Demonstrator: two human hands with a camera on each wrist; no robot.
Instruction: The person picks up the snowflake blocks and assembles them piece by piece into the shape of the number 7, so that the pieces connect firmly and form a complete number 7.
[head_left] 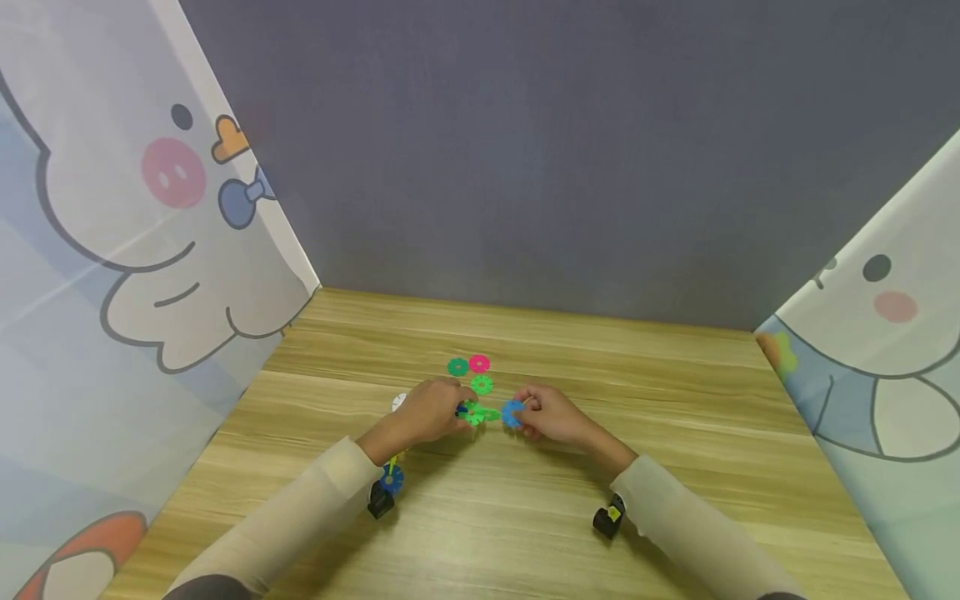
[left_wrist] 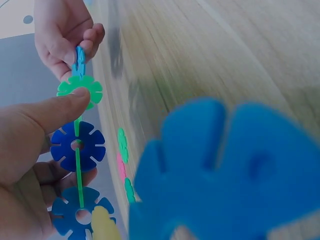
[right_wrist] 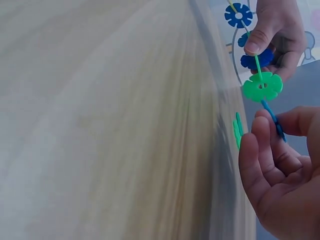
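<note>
My left hand [head_left: 431, 410] holds a chain of notched plastic flower discs, its thumb pressing a green disc [left_wrist: 92, 87]. Along the chain, a dark blue disc [left_wrist: 92, 145] and a lower blue disc [left_wrist: 67, 220] alternate with green discs seen edge-on. Between thumb and fingers, my right hand [head_left: 558, 414] pinches a blue disc [head_left: 512, 414]. This disc's edge meets the green disc at the chain's end; how deep the slots sit in each other I cannot tell. Under the left forearm, the chain's other end shows yellow and blue discs [head_left: 391, 478].
Beyond the hands lie a teal disc [head_left: 457, 367], a pink disc [head_left: 479, 363] and a green disc [head_left: 482, 384] on the wooden table [head_left: 480, 533]. A white disc [head_left: 399, 402] shows beside the left wrist. A grey panel [head_left: 495, 167] stands behind the table, with printed sheets at both sides.
</note>
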